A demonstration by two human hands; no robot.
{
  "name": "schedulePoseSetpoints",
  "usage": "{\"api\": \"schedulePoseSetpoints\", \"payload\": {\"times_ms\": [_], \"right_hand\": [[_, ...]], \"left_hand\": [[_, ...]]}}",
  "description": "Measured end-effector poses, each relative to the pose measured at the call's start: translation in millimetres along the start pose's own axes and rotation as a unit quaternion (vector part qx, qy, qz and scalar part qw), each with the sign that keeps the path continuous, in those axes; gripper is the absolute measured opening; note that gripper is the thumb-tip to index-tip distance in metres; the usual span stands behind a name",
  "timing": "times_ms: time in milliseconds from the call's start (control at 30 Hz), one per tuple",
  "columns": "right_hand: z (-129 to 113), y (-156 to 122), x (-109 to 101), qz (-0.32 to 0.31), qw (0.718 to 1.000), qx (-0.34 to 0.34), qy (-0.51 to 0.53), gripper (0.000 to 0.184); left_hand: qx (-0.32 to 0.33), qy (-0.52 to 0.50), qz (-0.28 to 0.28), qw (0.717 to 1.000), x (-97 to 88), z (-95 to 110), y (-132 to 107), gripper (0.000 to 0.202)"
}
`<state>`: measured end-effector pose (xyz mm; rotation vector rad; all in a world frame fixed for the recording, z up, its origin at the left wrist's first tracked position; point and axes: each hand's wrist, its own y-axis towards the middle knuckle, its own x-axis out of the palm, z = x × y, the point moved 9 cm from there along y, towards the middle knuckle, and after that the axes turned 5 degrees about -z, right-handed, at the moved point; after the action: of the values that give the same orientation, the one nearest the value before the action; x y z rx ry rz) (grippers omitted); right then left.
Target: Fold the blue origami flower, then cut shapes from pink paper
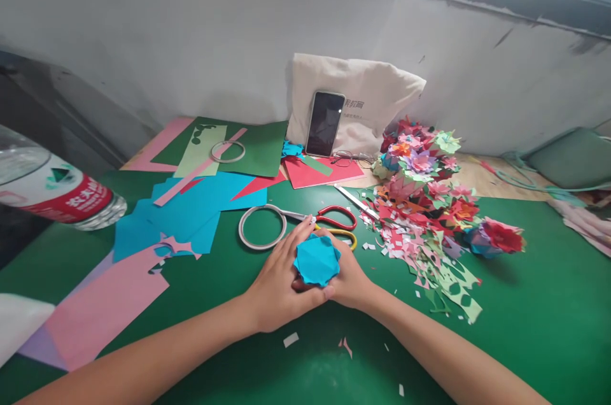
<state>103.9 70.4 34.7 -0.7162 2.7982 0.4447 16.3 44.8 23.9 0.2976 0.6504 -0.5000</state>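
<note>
Both my hands meet in the middle of the green table (pixel 525 328), closed around a folded blue paper piece (pixel 317 260) with a scalloped outline. My left hand (pixel 279 281) grips it from the left, thumb under its lower edge. From the right, my right hand (pixel 351 277) cups it with fingers curled behind. Just beyond the hands lie red-handled scissors (pixel 334 219), a yellow-handled pair partly hidden under them, and a ring of tape (pixel 261 227).
Blue (pixel 191 214), pink (pixel 105 306) and dark green (pixel 258 144) paper sheets lie at left with a second tape ring (pixel 228 151). A water bottle (pixel 52 191) lies far left. A phone (pixel 324 123) leans on a canvas bag. Paper flowers (pixel 424 169) and scraps fill the right.
</note>
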Motion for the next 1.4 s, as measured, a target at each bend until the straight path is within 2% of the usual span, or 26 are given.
{"api": "schedulePoseSetpoints", "payload": {"times_ms": [233,367,567,767,1267,1400], "right_hand": [[-7.1,2.0,2.6,-0.016,1.0,-0.022,0.016,0.048],[-7.6,1.5,1.3,-0.014,1.0,-0.02,-0.012,0.043],[-4.8,0.2,0.7,-0.01,1.0,-0.018,-0.011,0.049],[-5.5,-0.2,0.6,-0.006,0.999,-0.028,-0.029,0.046],[-3.0,-0.3,3.1,-0.018,1.0,-0.007,0.003,0.052],[2.9,-1.9,3.5,-0.013,0.998,0.028,0.056,0.056]], "left_hand": [[-0.002,0.002,0.007,1.0,-2.9,0.3,0.7,0.087],[-0.001,0.008,-0.002,1.0,-0.6,0.1,0.4,0.083],[0.008,-0.001,0.008,1.0,-2.7,0.4,-0.1,0.087],[-0.004,-0.007,0.005,1.0,-4.5,-0.8,1.7,0.085],[-0.021,-0.02,-0.009,1.0,-5.9,0.6,2.9,0.084],[0.005,-0.073,0.011,0.997,-8.4,0.8,-0.6,0.089]]}}
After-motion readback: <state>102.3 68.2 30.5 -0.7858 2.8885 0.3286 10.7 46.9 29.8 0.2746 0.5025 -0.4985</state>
